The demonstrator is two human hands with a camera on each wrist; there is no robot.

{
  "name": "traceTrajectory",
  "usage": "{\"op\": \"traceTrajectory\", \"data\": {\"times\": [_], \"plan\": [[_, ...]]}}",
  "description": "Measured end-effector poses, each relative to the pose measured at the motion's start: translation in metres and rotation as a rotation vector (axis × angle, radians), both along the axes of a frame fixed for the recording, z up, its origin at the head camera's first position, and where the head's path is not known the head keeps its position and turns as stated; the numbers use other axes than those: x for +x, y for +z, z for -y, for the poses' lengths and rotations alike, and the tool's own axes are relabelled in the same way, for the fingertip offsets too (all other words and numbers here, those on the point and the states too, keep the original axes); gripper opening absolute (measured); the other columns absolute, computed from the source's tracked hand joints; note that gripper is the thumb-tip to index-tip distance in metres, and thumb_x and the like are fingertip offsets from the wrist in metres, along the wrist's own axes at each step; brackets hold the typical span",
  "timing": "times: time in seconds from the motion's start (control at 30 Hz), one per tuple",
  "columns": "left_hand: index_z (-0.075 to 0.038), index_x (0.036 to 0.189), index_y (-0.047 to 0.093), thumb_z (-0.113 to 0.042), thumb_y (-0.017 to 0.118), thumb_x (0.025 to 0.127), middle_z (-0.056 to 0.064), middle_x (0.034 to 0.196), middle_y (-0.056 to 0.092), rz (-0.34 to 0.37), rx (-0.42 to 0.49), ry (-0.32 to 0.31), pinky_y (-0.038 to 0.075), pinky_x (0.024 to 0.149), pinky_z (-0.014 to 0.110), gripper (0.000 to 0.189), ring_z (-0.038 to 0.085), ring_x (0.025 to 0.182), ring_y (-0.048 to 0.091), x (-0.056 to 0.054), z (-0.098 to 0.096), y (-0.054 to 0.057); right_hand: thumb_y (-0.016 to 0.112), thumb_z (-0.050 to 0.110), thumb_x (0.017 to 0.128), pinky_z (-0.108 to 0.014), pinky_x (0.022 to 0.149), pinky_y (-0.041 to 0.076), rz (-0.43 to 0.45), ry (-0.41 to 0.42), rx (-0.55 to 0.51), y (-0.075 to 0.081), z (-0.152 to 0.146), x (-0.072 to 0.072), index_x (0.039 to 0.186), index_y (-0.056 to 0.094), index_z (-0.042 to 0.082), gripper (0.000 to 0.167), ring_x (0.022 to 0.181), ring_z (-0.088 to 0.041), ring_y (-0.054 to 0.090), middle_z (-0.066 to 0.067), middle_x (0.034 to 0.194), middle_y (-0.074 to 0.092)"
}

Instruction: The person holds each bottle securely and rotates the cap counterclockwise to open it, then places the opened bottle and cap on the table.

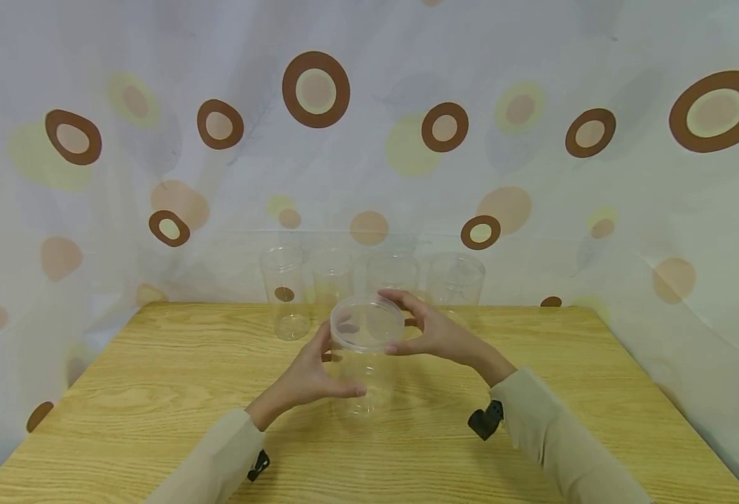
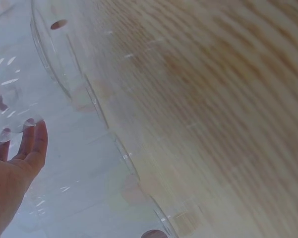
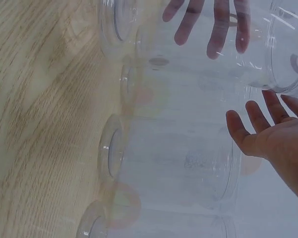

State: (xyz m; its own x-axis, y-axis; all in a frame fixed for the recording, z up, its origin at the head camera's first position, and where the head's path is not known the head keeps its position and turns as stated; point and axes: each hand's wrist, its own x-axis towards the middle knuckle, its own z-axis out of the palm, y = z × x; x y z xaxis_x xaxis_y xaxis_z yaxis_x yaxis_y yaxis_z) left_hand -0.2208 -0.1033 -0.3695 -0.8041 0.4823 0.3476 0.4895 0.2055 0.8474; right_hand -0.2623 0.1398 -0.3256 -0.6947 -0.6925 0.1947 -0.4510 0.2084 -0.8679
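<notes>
Both hands hold one clear plastic jar (image 1: 372,374) upright at the middle of the wooden table. My left hand (image 1: 309,374) wraps its side, thumb in front and fingers behind. At the broad, cloudy-looking top, my right hand (image 1: 432,332) grips with the thumb at the near edge and a finger at the far edge. The right wrist view shows left fingers (image 3: 219,29) through the jar's transparent wall. There the right hand (image 3: 280,134) reaches its rim end. Only part of the left hand (image 2: 20,168) shows in the left wrist view, fingertips on clear plastic.
Several clear jars stand in a row behind, near the table's back edge, among them a narrow one (image 1: 287,301) at left and a wider one (image 1: 456,283) at right. A patterned sheet (image 1: 369,161) hangs behind the wooden table (image 1: 174,392). Wrist cameras hang under both sleeves.
</notes>
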Motion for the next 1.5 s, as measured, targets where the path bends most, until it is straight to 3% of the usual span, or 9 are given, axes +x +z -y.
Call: {"op": "traceTrajectory", "data": {"times": [0.2,0.53,0.67,0.93,1.07,1.27,1.5], "plan": [[-0.017,0.143,0.019,-0.005,0.081,0.064,0.016,0.137,0.038,0.001,0.017,0.02,0.041,0.092,0.054,0.101,0.032,0.122,0.042,0.001,0.0,0.001,0.076,0.026,0.075,-0.05,0.102,0.032,-0.073,-0.118,-0.025,-0.001,0.005,0.009,0.142,0.026,0.022,0.084,0.13,-0.023,0.032,-0.005,0.144,0.031],[-0.016,0.144,0.019,-0.005,0.081,0.065,0.012,0.136,0.039,0.007,0.008,0.059,0.041,0.091,0.054,0.101,0.033,0.119,0.045,0.002,-0.001,0.003,0.077,0.026,0.073,-0.05,0.099,0.035,-0.093,-0.302,-0.077,-0.008,0.022,0.022,0.139,0.031,0.009,0.082,0.124,-0.025,0.037,-0.007,0.138,0.038],[-0.015,0.144,0.019,-0.005,0.081,0.065,0.013,0.137,0.038,0.01,0.013,0.048,0.041,0.092,0.055,0.101,0.033,0.12,0.043,0.002,-0.001,0.003,0.077,0.026,0.074,-0.05,0.099,0.035,-0.08,-0.269,-0.072,-0.008,0.019,0.02,0.138,0.032,0.015,0.079,0.124,-0.025,0.037,-0.006,0.139,0.037],[-0.016,0.144,0.018,-0.005,0.081,0.065,0.012,0.137,0.04,0.01,0.024,-0.011,0.042,0.091,0.052,0.101,0.028,0.124,0.041,0.001,0.001,0.001,0.071,0.022,0.081,-0.044,0.096,0.039,0.007,-0.008,-0.089,-0.005,0.006,0.004,0.142,0.026,0.013,0.077,0.123,-0.028,0.036,-0.005,0.141,0.031],[-0.018,0.144,0.018,-0.005,0.081,0.065,0.01,0.137,0.04,0.008,0.024,-0.027,0.042,0.091,0.052,0.101,0.028,0.124,0.04,0.001,0.001,0.001,0.07,0.02,0.081,-0.04,0.095,0.041,0.026,0.052,-0.093,-0.004,0.002,0.0,0.143,0.024,0.012,0.077,0.125,-0.027,0.034,-0.006,0.142,0.029],[-0.017,0.144,0.018,-0.005,0.081,0.065,0.01,0.137,0.039,-0.004,0.016,-0.001,0.043,0.091,0.05,0.102,0.029,0.123,0.042,0.001,0.001,0.001,0.073,0.021,0.079,-0.043,0.095,0.041,0.006,0.007,-0.112,-0.004,0.005,0.005,0.144,0.023,0.018,0.082,0.126,-0.027,0.034,-0.006,0.143,0.028],[-0.012,0.143,0.02,-0.005,0.081,0.064,0.014,0.135,0.039,0.002,0.024,0.048,0.042,0.091,0.054,0.1,0.034,0.121,0.043,0.002,0.0,0.002,0.077,0.023,0.073,-0.05,0.099,0.035,-0.037,-0.197,-0.142,-0.009,0.018,0.018,0.142,0.025,0.017,0.087,0.13,-0.026,0.03,-0.009,0.144,0.029]]}}
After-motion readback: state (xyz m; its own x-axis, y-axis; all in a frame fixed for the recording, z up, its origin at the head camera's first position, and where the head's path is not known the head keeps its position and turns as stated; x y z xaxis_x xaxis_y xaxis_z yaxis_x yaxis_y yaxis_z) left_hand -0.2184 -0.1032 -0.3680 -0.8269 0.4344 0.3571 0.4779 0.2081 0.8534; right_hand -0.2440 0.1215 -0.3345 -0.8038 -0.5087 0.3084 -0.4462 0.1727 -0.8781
